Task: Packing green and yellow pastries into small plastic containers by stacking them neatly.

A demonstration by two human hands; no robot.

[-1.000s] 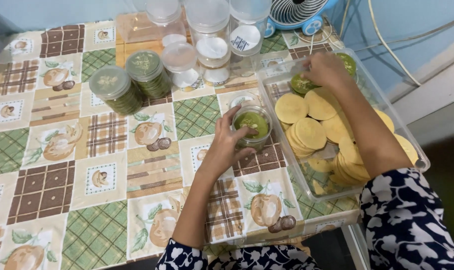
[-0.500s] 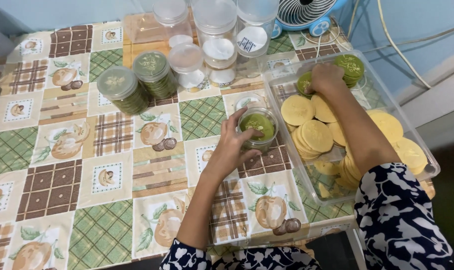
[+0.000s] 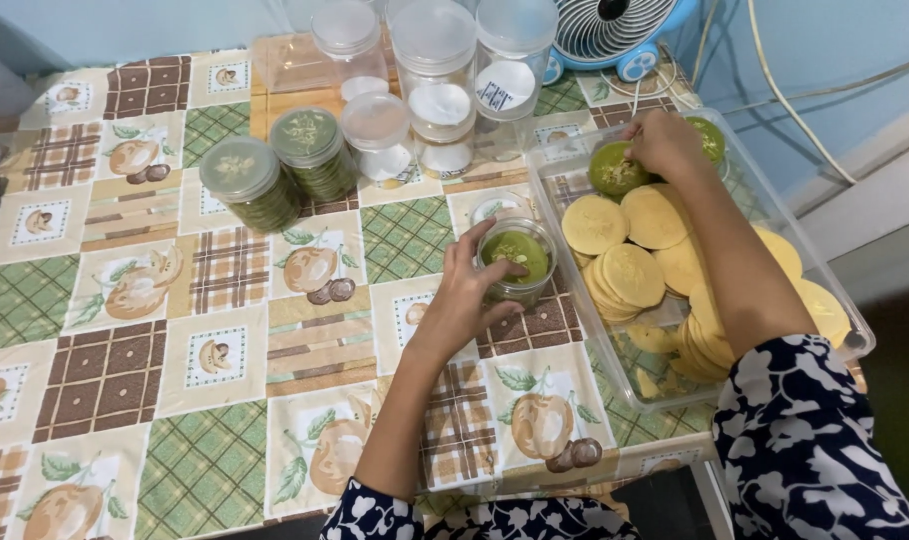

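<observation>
right hand (image 3: 665,145) newly on green cookie (image 3: 617,168)

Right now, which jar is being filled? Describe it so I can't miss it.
Find the clear tray of yellow discs on the table's right. Just left of it stands a small open jar of green discs, steadied by the left hand. Unlike the other jars, it has no lid.

White label (image 3: 492,95) on rear clear jar (image 3: 509,62)

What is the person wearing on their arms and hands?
Both hands, the left hand and the right hand, are bare, with no gloves. No rings or watch show. The forearms are uncovered; short sleeves are dark navy with a white flower pattern.
</observation>
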